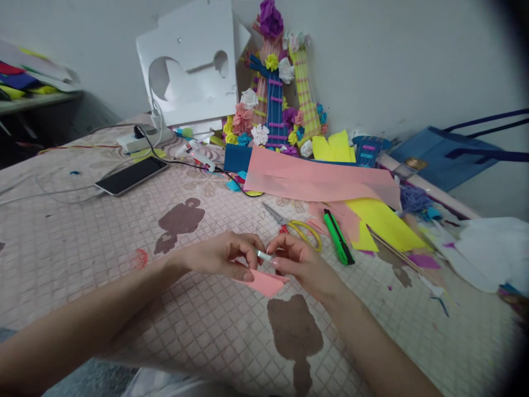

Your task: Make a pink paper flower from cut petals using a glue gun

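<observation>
In the head view my left hand (237, 256) is closed, its thumb pressing on a small folded piece of pink paper (266, 283). My right hand (297, 262) pinches a short whitish, shiny stick (264, 256) just above that paper. The stick's near end is hidden by my right fingers, and its far end meets the left fingertips. Beyond the hands lie scissors (303, 231) with yellow and red handles. A green box cutter (338, 237) rests to the right of them.
A large pink sheet (318, 176) and yellow paper (388, 220) lie farther back. A black-screened phone (131, 175) sits at left near a power strip (142, 140). Paper-flower-decorated guitar shapes (276, 105) lean on the wall beside a white foam board (190, 60). A glue gun (198, 156) lies below.
</observation>
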`<state>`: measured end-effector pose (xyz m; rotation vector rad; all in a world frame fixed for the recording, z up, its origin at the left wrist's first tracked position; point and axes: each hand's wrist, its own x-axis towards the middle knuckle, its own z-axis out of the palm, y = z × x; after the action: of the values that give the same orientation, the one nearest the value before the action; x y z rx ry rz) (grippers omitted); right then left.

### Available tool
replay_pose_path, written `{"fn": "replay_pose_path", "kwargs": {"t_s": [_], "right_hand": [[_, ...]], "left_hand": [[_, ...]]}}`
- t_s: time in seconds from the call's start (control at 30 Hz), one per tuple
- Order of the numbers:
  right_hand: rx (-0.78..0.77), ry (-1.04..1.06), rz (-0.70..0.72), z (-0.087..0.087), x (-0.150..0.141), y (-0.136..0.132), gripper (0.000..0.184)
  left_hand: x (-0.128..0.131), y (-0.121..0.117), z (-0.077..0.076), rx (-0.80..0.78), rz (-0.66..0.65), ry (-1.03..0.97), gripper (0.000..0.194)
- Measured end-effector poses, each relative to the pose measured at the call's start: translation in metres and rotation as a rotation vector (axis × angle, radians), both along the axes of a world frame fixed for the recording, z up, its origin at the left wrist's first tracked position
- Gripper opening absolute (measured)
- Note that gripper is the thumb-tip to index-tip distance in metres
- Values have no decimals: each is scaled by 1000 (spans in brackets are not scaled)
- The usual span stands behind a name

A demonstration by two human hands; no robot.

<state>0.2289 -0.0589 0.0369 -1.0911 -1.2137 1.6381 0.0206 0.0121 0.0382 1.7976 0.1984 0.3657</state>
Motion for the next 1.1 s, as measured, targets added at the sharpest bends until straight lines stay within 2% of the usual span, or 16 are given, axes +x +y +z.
{"fn": "replay_pose_path", "kwargs": {"t_s": [0.37, 0.6, 0.83, 1.1], "right_hand": [[31, -75, -51, 1, -5, -4, 21], [70, -29, 15, 3, 5, 1, 19], [-11, 10, -5, 1, 3, 1, 18], [2, -48, -20, 2, 1, -1, 16]], "left_hand": [[3, -5, 3, 44, 33, 36, 11], [0, -1, 2, 2, 42, 4, 7], [4, -6, 5, 80, 54, 26, 5], [5, -8, 2, 76, 75, 26, 8]]}}
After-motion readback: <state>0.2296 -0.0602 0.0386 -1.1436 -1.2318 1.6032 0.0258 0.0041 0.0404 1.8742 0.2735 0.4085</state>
